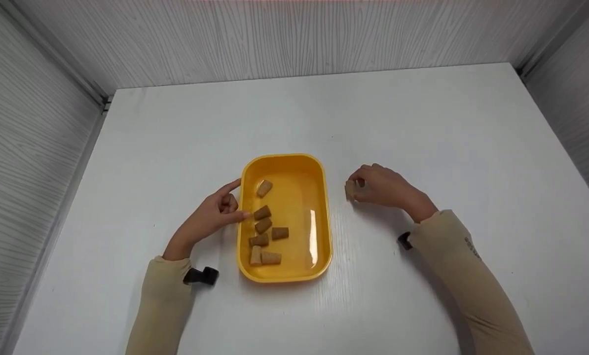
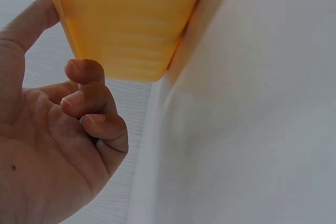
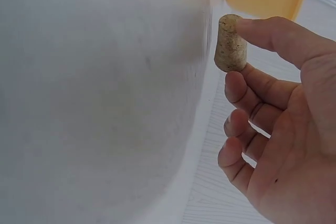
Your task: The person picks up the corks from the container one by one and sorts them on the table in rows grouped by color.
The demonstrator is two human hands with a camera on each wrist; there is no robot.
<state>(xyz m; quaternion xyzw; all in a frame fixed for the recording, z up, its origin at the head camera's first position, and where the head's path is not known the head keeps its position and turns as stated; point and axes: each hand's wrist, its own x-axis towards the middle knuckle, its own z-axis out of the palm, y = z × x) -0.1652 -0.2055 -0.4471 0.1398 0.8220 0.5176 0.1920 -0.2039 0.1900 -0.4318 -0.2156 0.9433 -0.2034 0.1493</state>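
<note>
A yellow tray [image 1: 294, 279] lies on the white table and holds several brown corks, one of them a cork [image 1: 264, 188] near its far end. My left hand [image 1: 203, 219] is at the tray's left side, its thumb over the rim and its index finger along the outer wall; the other fingers are curled. To the right of the tray, my right hand [image 1: 386, 187] pinches a cork [image 1: 350, 190] between thumb and fingers. The right wrist view shows this cork [image 3: 231, 45] upright, its narrower end under the thumb.
The white table [image 1: 423, 113] reaches back to a panelled wall [image 1: 294, 39], with more panels at the left and right. Most corks in the tray lie along its left half, towards the near end.
</note>
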